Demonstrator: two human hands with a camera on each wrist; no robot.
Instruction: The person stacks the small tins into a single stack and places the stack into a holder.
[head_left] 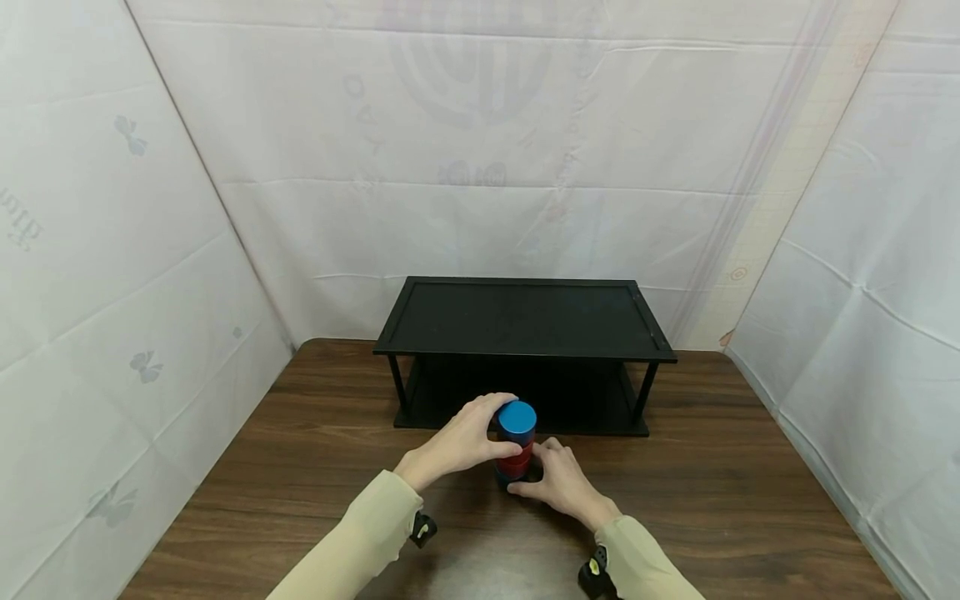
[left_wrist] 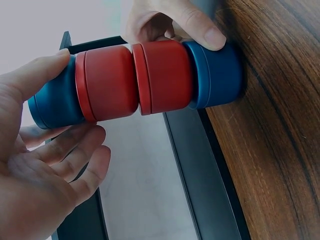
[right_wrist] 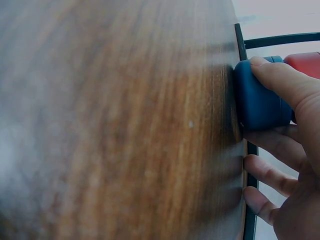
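Observation:
Small round lidded tins stand in one upright column on the table, close in front of a black two-tier rack. On top is a blue tin [head_left: 517, 418], with a red tin [left_wrist: 111, 82] below it, then another red tin [left_wrist: 169, 76]. The lowest is a second blue tin [left_wrist: 222, 75], its base at the wood. My left hand [head_left: 467, 437] grips the top blue tin between thumb and fingers. Low at the right side, my right hand [head_left: 558, 482] holds the bottom blue tin, thumb on its near side and fingers round the other.
The black rack [head_left: 517, 317] stands at the back of the brown wooden table [head_left: 315, 467], with a raised top shelf and a lower shelf. White sheets [head_left: 480, 150] hang behind the table and along both sides. A dark camera is strapped to each wrist.

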